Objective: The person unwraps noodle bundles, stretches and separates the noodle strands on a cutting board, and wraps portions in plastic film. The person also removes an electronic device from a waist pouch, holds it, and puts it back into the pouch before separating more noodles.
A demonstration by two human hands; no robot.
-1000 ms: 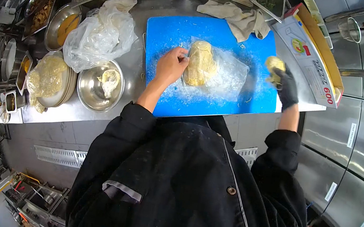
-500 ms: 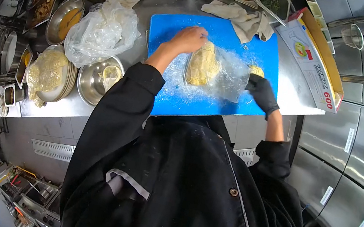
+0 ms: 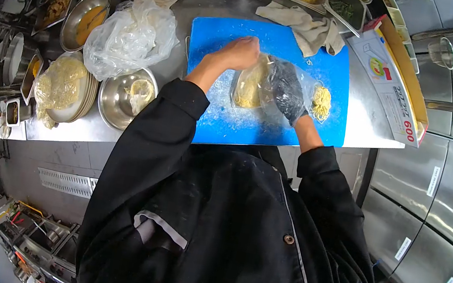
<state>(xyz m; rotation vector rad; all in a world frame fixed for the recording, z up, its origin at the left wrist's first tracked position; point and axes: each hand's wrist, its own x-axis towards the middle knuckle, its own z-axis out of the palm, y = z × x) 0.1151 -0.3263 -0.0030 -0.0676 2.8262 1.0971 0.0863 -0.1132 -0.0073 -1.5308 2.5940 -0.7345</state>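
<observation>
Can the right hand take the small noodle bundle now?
Probably not directly: the right hand seems inside the plastic bag, though the noodle bundle lies on the board close beside it.

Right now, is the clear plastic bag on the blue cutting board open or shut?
Open: the black-gloved right hand is inside the clear plastic bag, showing through it.

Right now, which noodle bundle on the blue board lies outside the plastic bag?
The small bundle right of the gloved right hand; the larger portion sits inside the bag, by the bare left hand.
</observation>
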